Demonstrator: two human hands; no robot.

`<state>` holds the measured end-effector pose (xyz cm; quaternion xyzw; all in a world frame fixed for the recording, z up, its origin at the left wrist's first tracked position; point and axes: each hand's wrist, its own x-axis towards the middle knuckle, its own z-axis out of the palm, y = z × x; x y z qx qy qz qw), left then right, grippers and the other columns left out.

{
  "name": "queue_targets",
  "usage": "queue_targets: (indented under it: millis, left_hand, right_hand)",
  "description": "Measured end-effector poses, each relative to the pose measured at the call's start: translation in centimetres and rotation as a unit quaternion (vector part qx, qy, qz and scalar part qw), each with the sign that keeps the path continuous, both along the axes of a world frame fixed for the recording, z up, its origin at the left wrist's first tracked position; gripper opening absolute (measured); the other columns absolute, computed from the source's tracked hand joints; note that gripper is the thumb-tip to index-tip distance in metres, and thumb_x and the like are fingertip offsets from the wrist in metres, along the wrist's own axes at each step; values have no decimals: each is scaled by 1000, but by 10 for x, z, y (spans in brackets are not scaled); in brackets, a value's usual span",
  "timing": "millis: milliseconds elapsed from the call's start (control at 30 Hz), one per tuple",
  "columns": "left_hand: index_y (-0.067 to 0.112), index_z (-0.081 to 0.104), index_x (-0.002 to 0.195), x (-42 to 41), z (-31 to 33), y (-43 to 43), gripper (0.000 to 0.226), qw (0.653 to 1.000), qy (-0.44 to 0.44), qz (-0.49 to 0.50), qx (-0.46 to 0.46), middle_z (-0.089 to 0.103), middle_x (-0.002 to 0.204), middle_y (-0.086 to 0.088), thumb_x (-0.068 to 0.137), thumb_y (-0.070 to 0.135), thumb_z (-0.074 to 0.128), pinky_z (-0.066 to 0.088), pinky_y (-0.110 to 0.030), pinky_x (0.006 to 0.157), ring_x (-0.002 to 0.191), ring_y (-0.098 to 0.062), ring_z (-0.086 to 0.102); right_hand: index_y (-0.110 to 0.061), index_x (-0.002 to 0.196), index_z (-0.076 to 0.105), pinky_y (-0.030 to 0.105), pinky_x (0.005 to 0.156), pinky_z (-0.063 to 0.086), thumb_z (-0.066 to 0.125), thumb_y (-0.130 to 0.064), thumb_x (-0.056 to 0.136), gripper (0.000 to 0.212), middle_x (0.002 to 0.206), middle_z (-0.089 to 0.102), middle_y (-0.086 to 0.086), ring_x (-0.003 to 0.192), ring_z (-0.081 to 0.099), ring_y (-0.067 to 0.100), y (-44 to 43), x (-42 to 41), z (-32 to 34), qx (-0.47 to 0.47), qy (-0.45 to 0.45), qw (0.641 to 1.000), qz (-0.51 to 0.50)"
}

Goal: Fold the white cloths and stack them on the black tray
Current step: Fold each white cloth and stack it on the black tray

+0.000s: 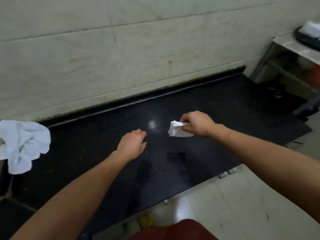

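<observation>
Head view: your right hand (197, 124) pinches a folded cloth (178, 131) near centre; left hand (132, 146) loose, empty. Crumpled pile (22, 144), 9 o'clock, awaits folding. Tray (304, 40), 2 o'clock, apparently part-stacked.

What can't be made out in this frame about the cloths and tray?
Head view:
- black tray: cut off by the right edge and blurred; its stack cannot be counted.
- cloth pile: cut by the left edge; number of cloths unclear.
- folded cloth: one end hidden in the right hand; fold count unclear.
- left hand: fingertips hidden by its own back; contact with the countertop unclear.
</observation>
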<state>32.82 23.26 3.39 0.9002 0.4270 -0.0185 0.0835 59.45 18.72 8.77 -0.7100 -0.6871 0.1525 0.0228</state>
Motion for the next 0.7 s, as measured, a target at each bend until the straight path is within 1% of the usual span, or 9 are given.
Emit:
queue_targets:
  millis: [67, 200, 300, 467, 533, 700]
  left_hand:
    - [14, 55, 120, 39, 12, -7, 32, 1000, 7, -20, 9, 60, 114, -5, 93, 31, 53, 51, -38, 81, 101, -25, 60]
    - [14, 54, 112, 156, 29, -52, 26, 995, 14, -96, 22, 60, 111, -5, 93, 32, 50, 49, -39, 77, 99, -28, 61]
    - [15, 54, 114, 227, 32, -83, 28, 990, 6, -137, 24, 61, 114, -5, 93, 33, 49, 51, -40, 77, 101, -29, 60]
    - [16, 54, 117, 351, 42, -139, 29, 971, 0, -236, 34, 60, 115, -5, 94, 33, 48, 46, -38, 78, 104, -29, 59]
    - [16, 54, 117, 392, 47, -149, 29, 963, -2, -265, 41, 60, 115, -5, 94, 33, 49, 47, -39, 79, 104, -29, 59]
    - [16, 55, 113, 502, 48, -161, 27, 941, -1, -334, 57, 60, 111, -5, 94, 33, 48, 48, -38, 76, 100, -28, 60]
  right_hand:
    - [-27, 107, 64, 34, 70, 44, 57, -30, 85, 24, 106, 68, 2, 97, 61, 26, -26, 36, 7, 24, -28, 999, -13]
    - [-25, 108, 62, 34, 70, 44, 53, -29, 87, 24, 107, 67, 1, 98, 60, 26, -114, 138, 17, 57, -59, 994, -69]
    - [-24, 109, 62, 34, 69, 43, 53, -31, 88, 23, 108, 67, 1, 99, 60, 26, -168, 191, 19, 68, -69, 989, -107]
    - [-22, 113, 59, 36, 75, 44, 50, -32, 92, 24, 113, 64, 2, 104, 59, 27, -258, 286, 26, 86, -88, 973, -194]
    - [-21, 112, 58, 36, 74, 44, 49, -31, 93, 23, 112, 63, 3, 103, 59, 28, -282, 317, 26, 103, -91, 965, -224]
    - [-19, 110, 57, 38, 73, 46, 48, -29, 94, 21, 112, 62, 4, 101, 59, 30, -326, 399, 19, 102, -100, 944, -297]
